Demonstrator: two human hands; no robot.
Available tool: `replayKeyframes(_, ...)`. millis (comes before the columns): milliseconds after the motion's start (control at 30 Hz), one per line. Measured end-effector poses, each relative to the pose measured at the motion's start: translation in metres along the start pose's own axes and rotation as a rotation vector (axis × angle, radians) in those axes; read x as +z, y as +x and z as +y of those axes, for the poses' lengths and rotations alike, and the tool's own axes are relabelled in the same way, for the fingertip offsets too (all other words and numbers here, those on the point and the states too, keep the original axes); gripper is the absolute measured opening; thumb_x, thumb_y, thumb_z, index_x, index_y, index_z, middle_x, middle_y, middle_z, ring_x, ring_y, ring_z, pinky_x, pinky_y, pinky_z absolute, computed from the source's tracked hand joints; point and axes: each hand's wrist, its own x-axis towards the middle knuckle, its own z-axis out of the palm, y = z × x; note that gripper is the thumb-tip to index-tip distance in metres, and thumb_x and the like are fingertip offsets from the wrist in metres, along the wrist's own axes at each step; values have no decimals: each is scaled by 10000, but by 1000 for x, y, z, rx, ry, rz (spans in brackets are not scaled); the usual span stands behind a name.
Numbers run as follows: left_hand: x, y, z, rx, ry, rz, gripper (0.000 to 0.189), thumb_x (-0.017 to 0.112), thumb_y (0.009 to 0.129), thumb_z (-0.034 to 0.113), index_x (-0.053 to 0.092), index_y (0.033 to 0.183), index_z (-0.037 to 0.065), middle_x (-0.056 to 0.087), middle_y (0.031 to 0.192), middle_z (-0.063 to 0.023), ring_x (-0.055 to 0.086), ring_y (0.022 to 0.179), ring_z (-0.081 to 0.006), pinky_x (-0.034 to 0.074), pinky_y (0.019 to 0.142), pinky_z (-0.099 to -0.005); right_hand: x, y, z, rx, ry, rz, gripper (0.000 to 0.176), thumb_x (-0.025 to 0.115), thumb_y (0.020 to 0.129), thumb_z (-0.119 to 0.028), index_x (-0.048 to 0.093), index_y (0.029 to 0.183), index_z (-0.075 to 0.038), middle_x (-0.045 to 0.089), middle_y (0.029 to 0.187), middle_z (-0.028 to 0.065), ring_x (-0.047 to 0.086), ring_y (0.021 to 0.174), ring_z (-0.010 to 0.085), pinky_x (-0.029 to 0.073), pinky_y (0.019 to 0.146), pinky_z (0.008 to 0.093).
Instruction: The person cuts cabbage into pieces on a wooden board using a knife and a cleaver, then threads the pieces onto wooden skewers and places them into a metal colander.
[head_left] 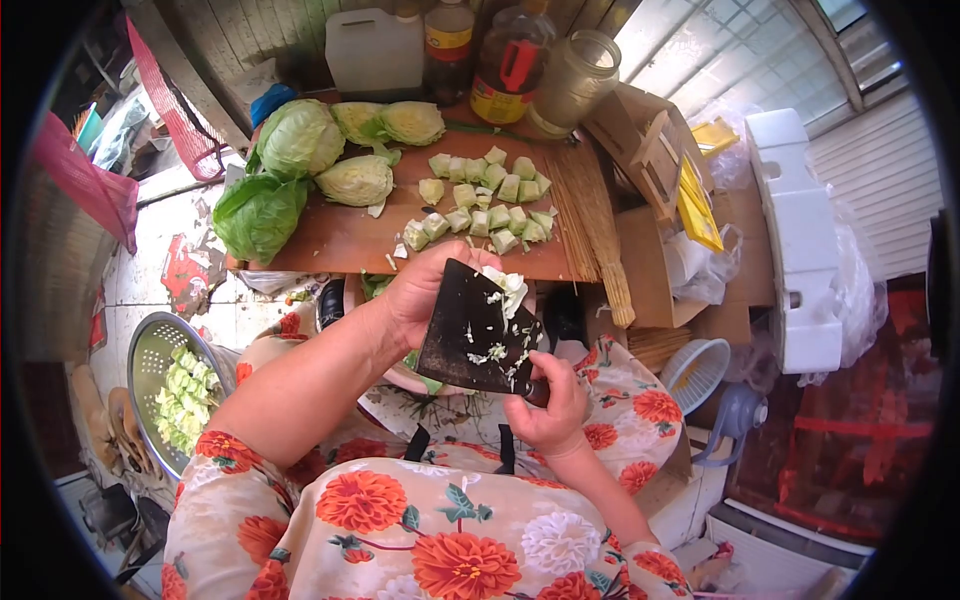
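My right hand point(549, 405) is closed round the handle of a dark, broad-bladed cleaver point(470, 335). White cabbage bits stick to its blade. My left hand point(420, 290) is at the blade's upper left edge, its fingers partly hidden behind the blade. A pale piece of cabbage point(510, 291) shows at the blade's upper end; whether my left hand holds it is unclear. Beyond the cleaver, a wooden board point(350, 236) bears several cut cabbage chunks point(508, 188), halved cabbages point(356, 181) and whole green cabbages point(300, 137).
A metal colander point(150, 345) holding chopped cabbage stands at the left. Behind the board are a white jug point(374, 55), a red-labelled bottle point(508, 75) and a glass jar point(573, 85). Thin sticks point(570, 215), cardboard boxes point(640, 260) and white foam point(795, 240) lie to the right.
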Motion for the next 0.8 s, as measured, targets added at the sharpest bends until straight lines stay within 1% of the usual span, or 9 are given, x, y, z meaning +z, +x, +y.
replayKeyframes(33,2,-5,0,-18,20,93,220,565,819,233,610,921,44,659,908,-117,645,832,-225,540,817,-374,-1,-10,3,-10,-15,-2,485,705,686,-52,529,1136,-12,562,808,81,568,672,200,480,606,297)
replayKeyframes(133,-9,-12,-9,-5,67,99,221,564,795,204,615,938,42,659,892,-99,649,782,-222,547,798,-391,-3,-43,5,89,-2,-42,504,696,689,-40,510,1157,-4,558,843,90,569,696,197,483,626,294)
replayKeyframes(167,-7,-16,-11,-19,82,131,222,571,779,187,615,937,39,660,885,-88,646,753,-213,566,732,-383,-3,-54,8,116,40,-21,532,720,681,-82,520,1173,-37,553,834,91,580,663,238,494,577,324)
replayKeyframes(300,-23,-21,-19,-153,154,34,213,563,778,165,611,939,34,660,873,-91,647,742,-205,572,606,-344,-8,-87,12,154,59,-90,548,732,685,-92,511,1183,-37,551,861,96,579,695,231,497,608,330)
replayKeyframes(533,-27,-30,-15,-254,149,-38,216,549,763,143,612,934,28,658,844,-86,649,702,-189,572,596,-326,-5,-106,15,195,119,-132,541,737,718,-99,506,1201,-26,567,868,95,585,708,217,497,622,316)
replayKeyframes(600,-33,-32,-14,-263,191,-116,304,569,702,181,603,960,24,657,917,-110,656,731,-202,570,621,-368,0,-108,18,292,143,-70,485,694,785,-59,476,1211,23,590,878,67,575,718,128,488,637,266)
replayKeyframes(633,-34,-35,-10,-254,206,-93,309,597,703,179,593,974,33,649,956,-102,655,776,-195,575,646,-367,-1,-108,13,429,233,-53,456,672,812,-41,475,1218,25,589,876,59,566,717,117,481,631,267)
replayKeyframes(767,-28,-35,2,-89,320,14,353,617,712,127,585,1052,37,641,997,-75,641,888,-183,571,735,-374,-2,-97,8,515,203,-135,446,675,815,-63,493,1216,4,589,880,64,566,702,118,479,622,271)
replayKeyframes(800,-24,-35,9,-86,320,14,353,617,712,127,585,1052,37,641,997,-75,641,888,-183,571,735,-374,1,-93,8,502,95,-188,442,674,812,-84,503,1213,-9,594,890,79,580,713,144,487,638,288)
